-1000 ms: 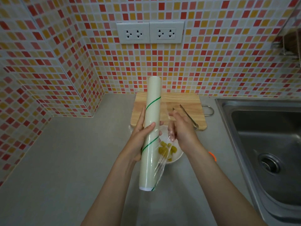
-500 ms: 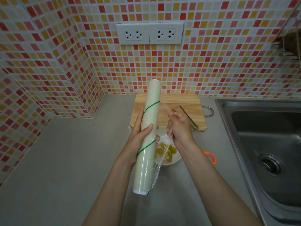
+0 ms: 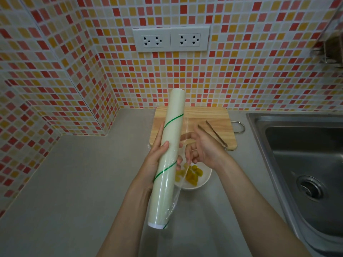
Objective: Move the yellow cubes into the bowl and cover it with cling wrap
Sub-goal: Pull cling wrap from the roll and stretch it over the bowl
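Yellow cubes (image 3: pixel 191 174) lie heaped in the white bowl (image 3: pixel 203 182) on the grey tabletop (image 3: pixel 83 182), so the first half of the job looks finished; none shows on the wooden cutting board (image 3: pixel 207 115) behind it, where only a pair of metal tongs (image 3: pixel 215 133) rests. The covering is not yet done: the bowl's mouth is open to the air, with only a loose flap of film hanging in front of it.

The cling wrap roll (image 3: pixel 168 160) is held above the bowl, tilted with its far end up toward the tiled wall and its near end low toward the viewer. The left hand (image 3: pixel 157 158) grips the roll round its middle, thumb across the front and fingers curled behind. The right hand (image 3: pixel 206 149) sits just beside the roll on its right, palm turned inward, fingers bent toward the freed clear edge of film (image 3: pixel 186 130); whether they pinch it or merely touch it cannot be told. What remains, by the look of it, is to draw out a sheet, tear it, and stretch it over the rim.
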Motion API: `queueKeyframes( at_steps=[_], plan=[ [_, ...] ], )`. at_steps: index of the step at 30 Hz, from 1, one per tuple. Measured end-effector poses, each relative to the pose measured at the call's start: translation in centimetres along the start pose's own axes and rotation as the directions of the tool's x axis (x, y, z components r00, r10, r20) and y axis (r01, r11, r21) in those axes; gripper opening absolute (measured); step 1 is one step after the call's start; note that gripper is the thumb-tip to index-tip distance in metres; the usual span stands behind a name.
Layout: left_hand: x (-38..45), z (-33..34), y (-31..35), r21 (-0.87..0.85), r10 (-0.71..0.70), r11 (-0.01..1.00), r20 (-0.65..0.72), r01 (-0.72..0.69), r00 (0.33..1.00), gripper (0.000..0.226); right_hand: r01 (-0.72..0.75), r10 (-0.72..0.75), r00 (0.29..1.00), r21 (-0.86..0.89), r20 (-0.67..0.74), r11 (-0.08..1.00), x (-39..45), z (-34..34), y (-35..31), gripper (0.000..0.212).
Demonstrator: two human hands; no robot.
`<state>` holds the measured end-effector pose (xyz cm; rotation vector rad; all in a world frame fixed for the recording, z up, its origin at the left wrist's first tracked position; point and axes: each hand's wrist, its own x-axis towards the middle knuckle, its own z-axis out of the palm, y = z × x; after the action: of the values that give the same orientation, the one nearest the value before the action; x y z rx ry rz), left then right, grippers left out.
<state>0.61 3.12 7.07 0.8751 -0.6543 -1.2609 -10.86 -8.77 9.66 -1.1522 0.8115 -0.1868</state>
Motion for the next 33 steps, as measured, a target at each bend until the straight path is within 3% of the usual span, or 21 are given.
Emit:
queueKeyframes(
  at_steps=[3, 8, 12, 14, 17, 20, 21, 23, 26, 28, 31, 33],
  plan=[
    [0.0, 0.0, 0.1, -0.027, 0.004, 1.000, 0.004, -0.004, 1.000, 0.066, -0.003, 0.003, 1.000, -0.063, 0.007, 0.998, 0.9, 0.3, -1.2, 0.070],
    [-0.3, -0.1, 0.2, -0.062, 0.000, 0.998, 0.012, 0.001, 1.000, 0.059, 0.275, -0.230, 0.956, 0.282, -0.180, 0.919, 2.5, 1.4, -3.2, 0.036],
    [-0.6, -0.4, 0.3, -0.063, 0.004, 0.998, -0.002, -0.004, 1.000, 0.058, 0.352, -0.285, 0.930, 0.340, -0.233, 0.872, 2.9, 1.3, -3.7, 0.029],
    [-0.5, -0.3, 0.4, -0.059, 0.010, 0.998, -0.013, -0.011, 1.000, 0.059, 0.420, -0.299, 0.878, 0.302, -0.374, 0.856, 3.0, 1.3, -3.5, 0.028],
    [-0.5, -0.3, 0.6, -0.032, 0.028, 0.999, -0.040, -0.030, 0.999, 0.062, 0.549, -0.337, 0.738, 0.229, -0.585, 0.804, 2.8, 0.8, -3.0, 0.024],
    [-0.4, -0.3, 1.0, 0.020, 0.023, 1.000, -0.060, -0.022, 0.998, 0.066, 0.602, -0.337, 0.672, 0.221, -0.660, 0.767, 2.1, 0.4, -2.2, 0.024],
    [-0.3, -0.2, 1.0, 0.019, 0.017, 1.000, -0.059, -0.016, 0.998, 0.068, 0.587, -0.326, 0.690, 0.236, -0.646, 0.775, 1.9, 0.4, -1.9, 0.024],
    [-0.1, 0.1, 1.1, 0.019, 0.004, 1.000, -0.060, -0.003, 0.998, 0.068, 0.482, -0.256, 0.794, 0.315, -0.551, 0.818, 1.5, 0.7, -0.9, 0.029],
    [0.3, 0.4, 1.1, 0.068, -0.010, 0.998, -0.066, 0.014, 0.998, 0.065, 0.207, -0.093, 0.957, 0.421, -0.275, 0.883, 1.3, 2.2, 0.7, 0.054],
    [0.3, 0.5, 1.1, 0.129, -0.007, 0.992, -0.081, 0.018, 0.997, 0.064, 0.141, -0.064, 0.984, 0.497, -0.169, 0.856, 1.3, 3.2, 1.5, 0.052],
    [0.1, 0.2, 1.3, 0.118, 0.004, 0.993, -0.112, 0.010, 0.994, 0.061, 0.253, -0.147, 0.965, 0.609, -0.219, 0.752, 1.2, 3.7, 2.2, 0.025],
    [-0.1, -0.3, 1.4, 0.079, 0.010, 0.997, -0.118, 0.000, 0.993, 0.057, 0.325, -0.206, 0.943, 0.600, -0.260, 0.732, 0.9, 3.7, 2.4, 0.021]
  ],
)
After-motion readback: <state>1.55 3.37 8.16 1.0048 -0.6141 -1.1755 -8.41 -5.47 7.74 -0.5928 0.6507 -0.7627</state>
